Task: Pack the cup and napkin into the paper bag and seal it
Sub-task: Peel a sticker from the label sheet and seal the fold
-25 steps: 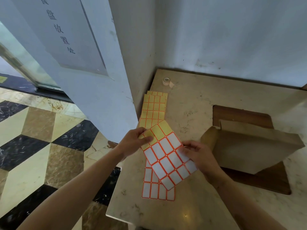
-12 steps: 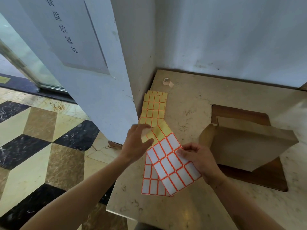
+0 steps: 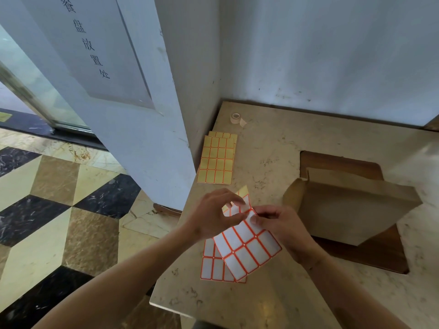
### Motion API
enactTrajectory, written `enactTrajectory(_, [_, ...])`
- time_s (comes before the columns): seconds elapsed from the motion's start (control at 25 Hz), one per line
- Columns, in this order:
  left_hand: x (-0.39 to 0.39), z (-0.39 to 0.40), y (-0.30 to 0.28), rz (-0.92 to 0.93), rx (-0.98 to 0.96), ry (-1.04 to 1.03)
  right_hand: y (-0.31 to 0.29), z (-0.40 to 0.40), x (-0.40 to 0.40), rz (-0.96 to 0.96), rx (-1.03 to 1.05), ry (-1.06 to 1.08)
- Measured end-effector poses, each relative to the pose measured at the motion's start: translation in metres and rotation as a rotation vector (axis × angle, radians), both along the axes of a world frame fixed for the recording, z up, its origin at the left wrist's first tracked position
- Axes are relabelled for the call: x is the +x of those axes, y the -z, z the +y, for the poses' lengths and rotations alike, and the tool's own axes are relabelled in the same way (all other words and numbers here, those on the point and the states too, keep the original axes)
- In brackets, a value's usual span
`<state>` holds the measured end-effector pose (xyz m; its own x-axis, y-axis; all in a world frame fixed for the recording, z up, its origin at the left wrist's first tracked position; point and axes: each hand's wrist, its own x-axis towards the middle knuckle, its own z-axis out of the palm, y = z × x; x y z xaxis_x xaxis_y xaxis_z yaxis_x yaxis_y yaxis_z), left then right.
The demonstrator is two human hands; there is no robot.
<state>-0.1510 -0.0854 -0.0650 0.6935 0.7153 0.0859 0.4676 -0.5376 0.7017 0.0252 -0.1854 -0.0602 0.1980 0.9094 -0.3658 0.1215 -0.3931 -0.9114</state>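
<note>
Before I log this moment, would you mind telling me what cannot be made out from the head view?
- Cup and napkin: neither shows; the paper bag has its top folded over, hiding its inside.
- Whether a label has come free: the left hand and right hand cover the top of the held label sheet.
- Sheet on the table: partly hidden under the held sheet.
- Tape roll: too small to judge what remains.

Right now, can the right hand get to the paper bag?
Probably yes: the paper bag lies just beside the right hand with nothing between, but both that and the left hand hold the label sheet.
</note>
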Motion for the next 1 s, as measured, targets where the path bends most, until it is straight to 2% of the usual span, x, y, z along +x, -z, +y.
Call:
enactTrajectory(0.36, [0.003,0.002,-0.005,0.047,-0.064,0.082,0.001,0.006,-0.002,-0.051,0.054,0.027])
enactTrajectory(0.68, [0.002,0.007,-0.007,0.002,-0.258,0.039,-0.003,0.013,0.0,-0.114,0.07,-0.025])
enactTrajectory(1.0, [0.003,0.013,-0.007,0.037,-0.274,0.096,0.001,0.013,0.003,-0.165,0.077,-0.087])
